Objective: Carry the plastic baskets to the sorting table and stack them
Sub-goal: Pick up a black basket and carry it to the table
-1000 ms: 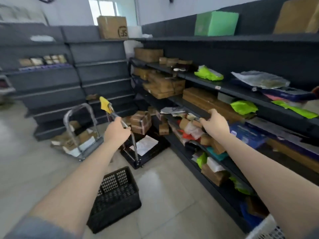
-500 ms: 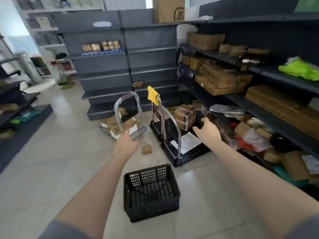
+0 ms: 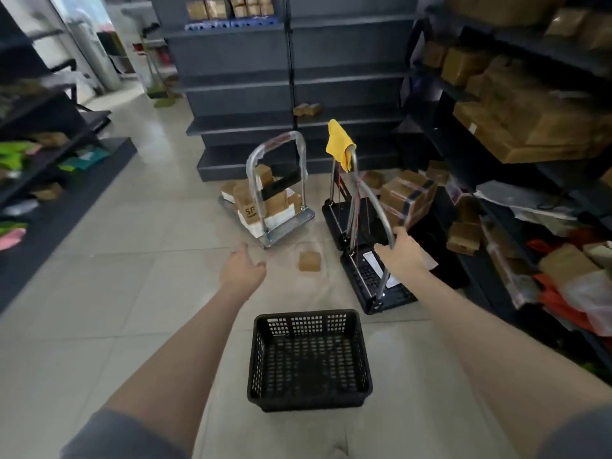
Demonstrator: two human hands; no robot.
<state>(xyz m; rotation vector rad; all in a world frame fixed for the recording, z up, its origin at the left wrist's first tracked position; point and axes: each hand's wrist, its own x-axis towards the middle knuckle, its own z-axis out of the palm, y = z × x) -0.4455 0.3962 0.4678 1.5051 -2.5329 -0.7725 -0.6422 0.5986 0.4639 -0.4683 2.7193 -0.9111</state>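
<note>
An empty black plastic basket (image 3: 309,394) sits upright on the tiled floor just in front of me, between my two outstretched forearms. My left hand (image 3: 243,268) hangs above the floor beyond the basket's far left corner, fingers apart and holding nothing. My right hand (image 3: 400,255) reaches out past the basket's far right corner, fingers spread, right at the metal handle of a black trolley (image 3: 371,273). Neither hand touches the basket.
A silver trolley (image 3: 284,226) loaded with cardboard boxes stands ahead. A yellow cloth (image 3: 339,147) hangs on the black trolley's handle. A small box (image 3: 309,261) lies on the floor. Dark shelving with parcels (image 3: 516,127) lines the right, back and left. Open tiled floor (image 3: 132,260) stretches left.
My view has swung left and down from the right-hand shelves to the floor, so the basket now lies centred below me. Both hands have lowered and come nearer the trolleys.
</note>
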